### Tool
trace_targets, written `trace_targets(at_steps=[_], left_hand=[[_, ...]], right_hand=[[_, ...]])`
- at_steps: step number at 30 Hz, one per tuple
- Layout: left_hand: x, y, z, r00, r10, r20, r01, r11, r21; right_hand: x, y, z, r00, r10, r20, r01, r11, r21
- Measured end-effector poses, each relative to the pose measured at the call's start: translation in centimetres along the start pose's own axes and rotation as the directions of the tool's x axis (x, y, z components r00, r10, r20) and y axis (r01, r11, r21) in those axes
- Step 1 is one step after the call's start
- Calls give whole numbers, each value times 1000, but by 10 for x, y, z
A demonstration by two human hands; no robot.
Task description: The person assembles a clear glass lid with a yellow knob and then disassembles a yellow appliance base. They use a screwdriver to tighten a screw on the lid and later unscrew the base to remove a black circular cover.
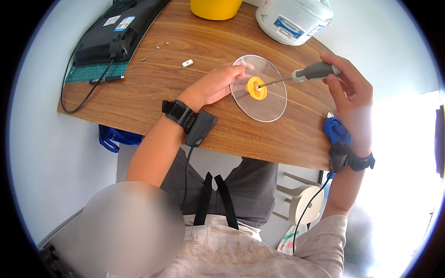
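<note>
Our left hand point(215, 84) grips the clear lid point(273, 105) by its left edge above the tabletop point(153, 92); our right hand point(353, 88) grasps the screwdriver point(315, 71), its tip at the lid's yellow knob point(253, 94). Around us lie a white block point(187, 63), a black monitor point(109, 37) on a green mat point(90, 73), a yellow tub point(215, 8), a white cooker point(282, 16) and, crowding our right wrist, a blue thing point(337, 131).

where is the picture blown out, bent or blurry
Head view: glare whites out the right side; head view: fisheye bowing curves the wooden table's edges; head view: a round blurred patch sits lower left, while the screwdriver looks fairly sharp.
</note>
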State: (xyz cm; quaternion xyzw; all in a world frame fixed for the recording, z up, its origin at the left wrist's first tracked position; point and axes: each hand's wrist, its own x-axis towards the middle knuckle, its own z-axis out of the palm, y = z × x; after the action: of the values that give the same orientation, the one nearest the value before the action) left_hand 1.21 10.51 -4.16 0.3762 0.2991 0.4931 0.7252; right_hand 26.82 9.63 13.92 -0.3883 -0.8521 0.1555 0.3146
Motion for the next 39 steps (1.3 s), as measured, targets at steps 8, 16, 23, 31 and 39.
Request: trace_targets(at_steps=[8, 16, 23, 31, 39], left_hand=[[2, -2, -4, 1000, -3, 0, 3, 1000, 19], [0, -2, -1, 1000, -5, -12, 5, 1000, -30], [0, -2, -1, 1000, 14, -8, -14, 1000, 15], [3, -5, -6, 1000, 10, 8, -10, 1000, 3], [2, -4, -2, 1000, 8, -17, -8, 1000, 20]], right_hand=[[0, -3, 1, 999, -37, 28, 37, 999, 25], [0, -8, -8, 996, -20, 85, 25, 998, -55], [8, -11, -7, 992, -78, 99, 96, 975, -199], [16, -20, -2, 968, -223, 113, 248, 917, -314], [19, -22, 1, 967, -223, 123, 254, 883, -395]])
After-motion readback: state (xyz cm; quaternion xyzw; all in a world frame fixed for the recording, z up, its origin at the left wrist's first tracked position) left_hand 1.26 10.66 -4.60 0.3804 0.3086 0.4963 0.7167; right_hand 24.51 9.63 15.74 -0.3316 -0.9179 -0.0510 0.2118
